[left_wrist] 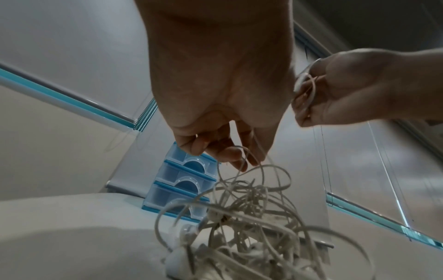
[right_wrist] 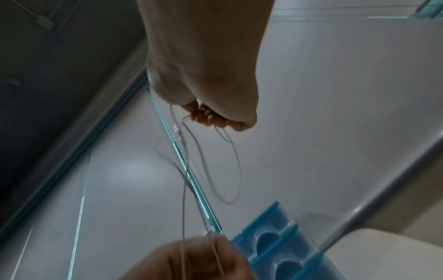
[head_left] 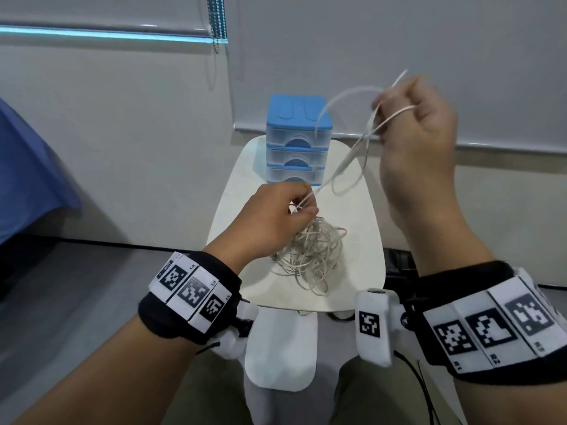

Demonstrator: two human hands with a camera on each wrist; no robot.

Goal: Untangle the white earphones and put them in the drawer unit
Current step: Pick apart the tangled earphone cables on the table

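The white earphones are mostly one big messy ball of cord on the small white table. The left hand sits right on top of that ball, at its 12 o'clock edge, with fingers pinched on the cord. From that pinch, the cord runs up and away toward 1 o'clock to the right hand, which is held high in the air. The right hand has its fingers curled around a few loose loops, and one bit of cord goes over a finger.

So the pulled cord lies in a long slanted line between the two hands, low by the left hand and high by the right. The left hand is the one nearer the messy ball. I think the next pull should go along that same line, toward 1 o'clock, while the left hand holds the ball down.

The blue drawer unit stands at the far end of the table, at 12 o'clock from the ball, with all three drawers closed
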